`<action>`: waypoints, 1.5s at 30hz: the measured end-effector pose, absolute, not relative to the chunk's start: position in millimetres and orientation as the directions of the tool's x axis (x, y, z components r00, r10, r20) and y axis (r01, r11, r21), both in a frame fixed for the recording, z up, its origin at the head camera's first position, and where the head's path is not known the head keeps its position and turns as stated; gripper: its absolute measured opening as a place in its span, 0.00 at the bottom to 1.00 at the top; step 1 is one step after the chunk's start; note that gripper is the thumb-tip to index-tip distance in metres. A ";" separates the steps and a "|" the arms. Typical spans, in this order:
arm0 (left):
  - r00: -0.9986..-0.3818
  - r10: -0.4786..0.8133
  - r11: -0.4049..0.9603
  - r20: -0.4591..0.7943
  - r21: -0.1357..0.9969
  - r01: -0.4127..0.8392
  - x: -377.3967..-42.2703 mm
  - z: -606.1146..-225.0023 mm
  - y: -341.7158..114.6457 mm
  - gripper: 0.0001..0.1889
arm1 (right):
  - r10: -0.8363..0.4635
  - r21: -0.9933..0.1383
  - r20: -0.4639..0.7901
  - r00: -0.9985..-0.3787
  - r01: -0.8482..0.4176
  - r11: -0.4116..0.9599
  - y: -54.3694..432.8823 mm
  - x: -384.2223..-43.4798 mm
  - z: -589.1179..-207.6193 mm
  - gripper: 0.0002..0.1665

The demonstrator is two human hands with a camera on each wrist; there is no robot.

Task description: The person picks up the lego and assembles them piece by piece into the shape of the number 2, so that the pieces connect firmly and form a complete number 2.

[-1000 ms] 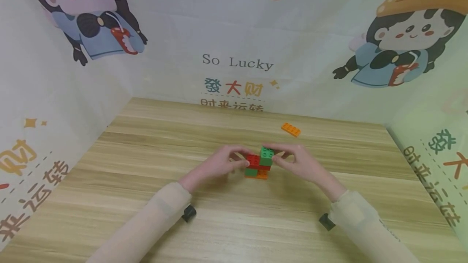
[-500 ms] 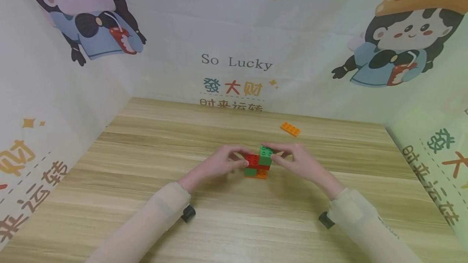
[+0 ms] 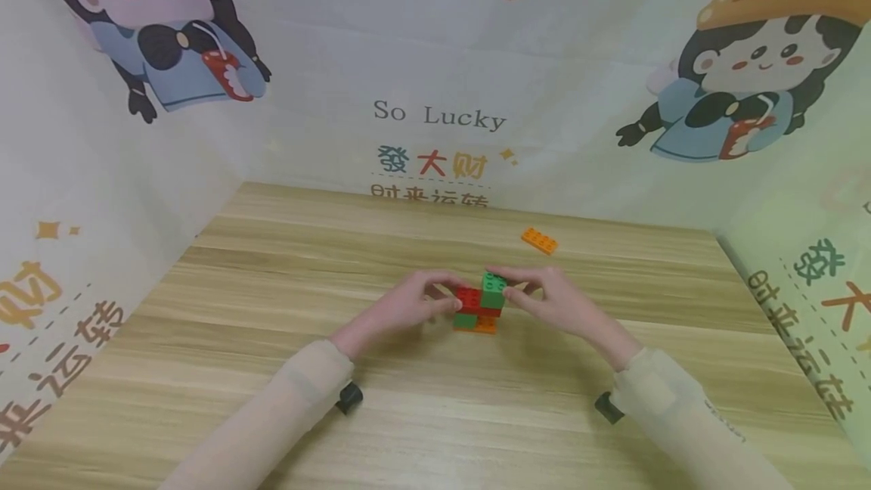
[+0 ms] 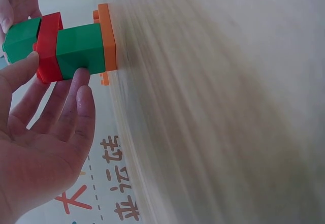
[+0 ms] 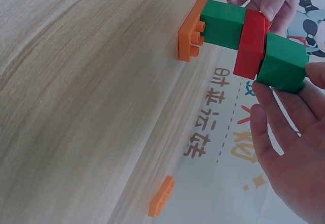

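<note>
White printed cloth (image 3: 435, 44) backs the counter's (image 3: 306, 248) far edge. Midway between its side edges, the half-closed left hand (image 3: 411, 299) pinches a red brick (image 5: 250, 43), the half-closed right hand (image 3: 558, 301) the upper green brick (image 5: 282, 62) on it; a lower green brick (image 4: 80, 50) and orange base (image 4: 107, 38) sit beneath. An orange plate (image 3: 540, 240) lies toward the far edge.

Soft, diffuse light, pale sheen on the near tabletop (image 3: 442, 422), faint blurry shadows below the hands (image 3: 413, 299).
</note>
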State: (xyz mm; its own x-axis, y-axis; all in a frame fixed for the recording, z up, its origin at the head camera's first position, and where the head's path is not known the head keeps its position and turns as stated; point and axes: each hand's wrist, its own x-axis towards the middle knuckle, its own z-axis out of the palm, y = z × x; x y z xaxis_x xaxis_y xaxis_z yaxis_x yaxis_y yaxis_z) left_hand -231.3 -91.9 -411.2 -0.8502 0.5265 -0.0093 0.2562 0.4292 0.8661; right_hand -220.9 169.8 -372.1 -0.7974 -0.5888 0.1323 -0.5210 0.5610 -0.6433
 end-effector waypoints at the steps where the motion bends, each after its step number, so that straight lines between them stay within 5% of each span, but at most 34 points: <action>1: -0.849 0.528 0.428 -0.008 0.866 0.257 -231.4 -411.2 -92.2 0.19 | -0.591 -0.641 0.128 -0.796 -0.521 0.563 169.8 -221.1 -371.8 0.25; 45: -0.847 0.531 0.409 0.000 0.876 0.256 -229.6 -409.0 -90.0 0.19 | -0.598 -0.616 0.027 -0.801 -0.484 0.621 167.8 -226.7 -357.4 0.24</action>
